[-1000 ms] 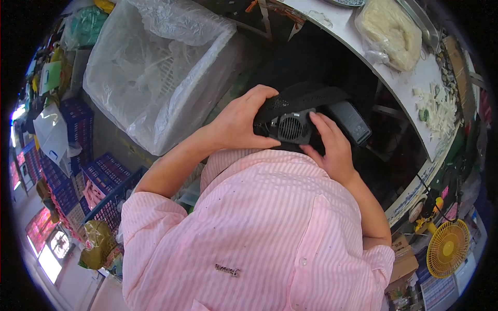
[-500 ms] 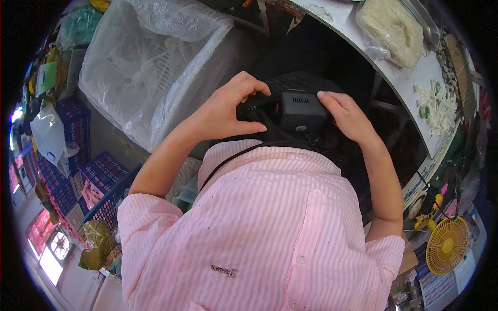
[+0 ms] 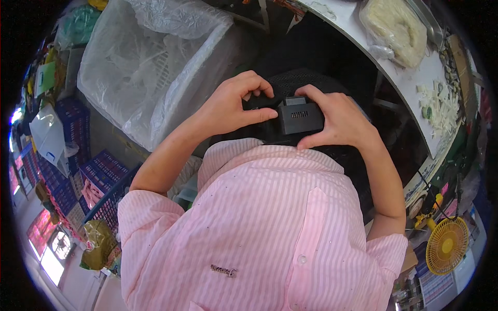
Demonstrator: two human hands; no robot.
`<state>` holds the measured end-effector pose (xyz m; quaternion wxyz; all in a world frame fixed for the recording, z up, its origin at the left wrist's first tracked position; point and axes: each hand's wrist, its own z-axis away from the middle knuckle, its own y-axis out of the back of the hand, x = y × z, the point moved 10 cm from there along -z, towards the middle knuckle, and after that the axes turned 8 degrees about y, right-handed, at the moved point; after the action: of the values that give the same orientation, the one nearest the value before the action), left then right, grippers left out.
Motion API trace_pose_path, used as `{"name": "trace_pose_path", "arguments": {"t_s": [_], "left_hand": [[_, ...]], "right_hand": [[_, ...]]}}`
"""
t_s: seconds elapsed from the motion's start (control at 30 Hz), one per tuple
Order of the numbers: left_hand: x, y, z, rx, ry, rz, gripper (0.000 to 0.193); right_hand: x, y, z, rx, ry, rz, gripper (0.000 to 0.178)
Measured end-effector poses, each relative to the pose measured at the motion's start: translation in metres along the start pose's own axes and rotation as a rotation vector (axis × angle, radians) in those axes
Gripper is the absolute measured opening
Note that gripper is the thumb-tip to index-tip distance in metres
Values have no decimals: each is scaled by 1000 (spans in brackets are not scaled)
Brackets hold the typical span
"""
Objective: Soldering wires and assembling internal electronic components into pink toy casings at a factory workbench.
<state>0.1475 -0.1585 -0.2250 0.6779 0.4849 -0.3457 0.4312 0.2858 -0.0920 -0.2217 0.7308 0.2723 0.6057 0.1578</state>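
A black box-shaped device with a row of slots on its face and a raised block on top sits over my dark lap. My right hand grips it from the right, fingers over the top and thumb below. At its left end is my left hand, the thumb against the device's edge and the fingers curled. Dark material lies between those fingers; what they hold is too dark to make out. Behind the device is black mesh fabric.
A crate lined with clear plastic stands at the left. Along the right curves a white table, bearing a bag of cream material and a heap of white pieces. A yellow fan is at the lower right; blue crates stand far left.
My right hand has shifted from the device's right edge to a wrap around it, and the device has turned. My left thumb has moved onto its end. The black cable across my shirt has slipped from sight.
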Motion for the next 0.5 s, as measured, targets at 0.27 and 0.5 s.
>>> {"name": "trace_pose_path", "arguments": {"t_s": [0.27, 0.5], "left_hand": [[-18, 4, 1, 16, 134, 139, 22], [-20, 7, 1, 57, 114, 78, 25]], "right_hand": [[16, 10, 24, 238, 47, -131, 74], [10, 20, 43, 354, 122, -170, 78]]}}
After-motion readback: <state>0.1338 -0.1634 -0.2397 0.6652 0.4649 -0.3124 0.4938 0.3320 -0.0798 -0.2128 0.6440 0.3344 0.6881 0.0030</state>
